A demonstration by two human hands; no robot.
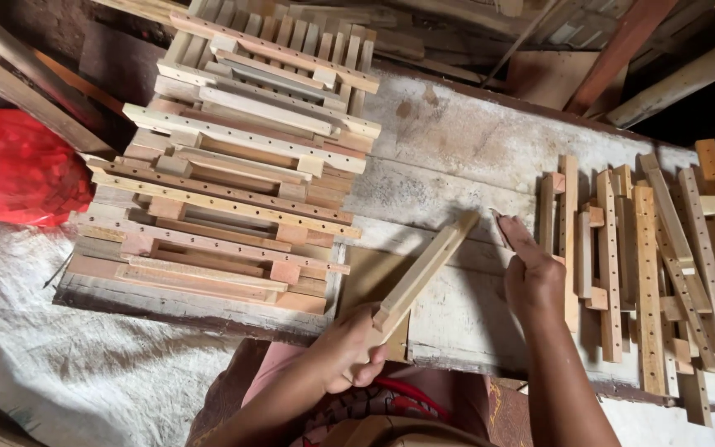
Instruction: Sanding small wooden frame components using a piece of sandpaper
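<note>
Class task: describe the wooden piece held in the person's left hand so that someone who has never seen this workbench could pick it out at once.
Start at the worn whitish workbench, between the tall stack of wooden frames and the row of loose slats. The wooden piece slants up from the left hand. Unlike its neighbours, it is lifted at an angle, not lying flat.

Worn, whitish wooden worktable (473, 157) w/ scuffed, stained planks, lit by soft daylight. Behind it, dark clutter of leaning timber beams (622, 50) and boards, reddish and pale; far edge mostly in shadow. Left side: red plastic bag (10, 170) next to a dusty grey-white tarp (59, 356) spread over the floor, creased and dirty.
</note>
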